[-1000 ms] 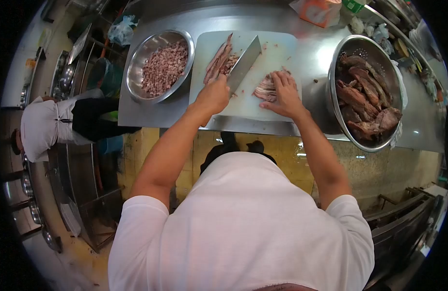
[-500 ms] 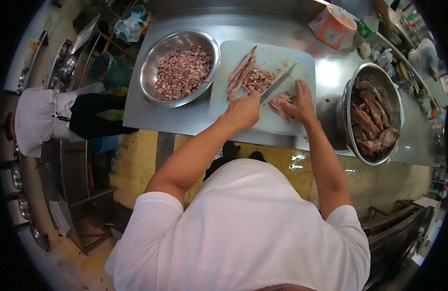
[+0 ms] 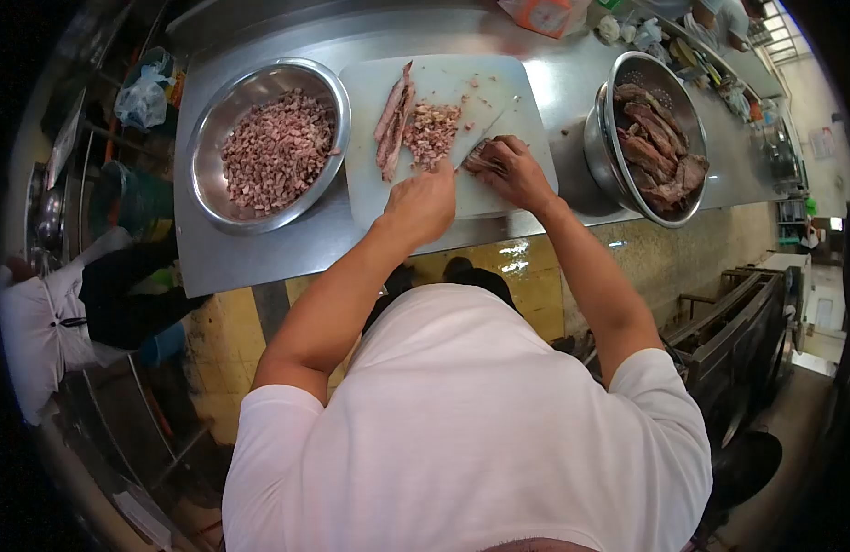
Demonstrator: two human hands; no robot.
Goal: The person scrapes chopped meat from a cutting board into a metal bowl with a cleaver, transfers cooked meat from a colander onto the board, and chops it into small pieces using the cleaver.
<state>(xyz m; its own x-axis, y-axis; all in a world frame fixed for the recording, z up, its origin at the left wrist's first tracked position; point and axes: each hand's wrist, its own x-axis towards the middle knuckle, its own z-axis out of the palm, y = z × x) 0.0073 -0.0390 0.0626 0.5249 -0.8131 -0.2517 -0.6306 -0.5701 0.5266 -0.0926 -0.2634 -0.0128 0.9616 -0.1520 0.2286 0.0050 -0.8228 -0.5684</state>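
My left hand [image 3: 424, 204] is closed around the handle of a knife [image 3: 486, 129]. Its thin blade points away from me over a white cutting board [image 3: 522, 92]. Right of the blade, the curled fingers of my right hand [image 3: 512, 171] press on a bunch of meat strips [image 3: 481, 158], mostly covered by the fingers. Chopped meat [image 3: 432, 132] lies in a pile just left of the blade. Farther left on the board rest long meat strips [image 3: 394, 124]. Small crumbs of meat are scattered toward the board's far side.
On the left of the steel counter [image 3: 287, 262] stands a metal bowl [image 3: 197, 175] of diced meat. At right, a colander [image 3: 699, 147] with large meat pieces sits in another metal bowl [image 3: 598, 147]. An orange scale [image 3: 546, 14] is at the back. A person [image 3: 48, 317] stands at far left.
My right hand's fingers went from spread beside the meat strips to curled over them. The knife blade now stands closer to those strips. The whole view has shifted with my head.
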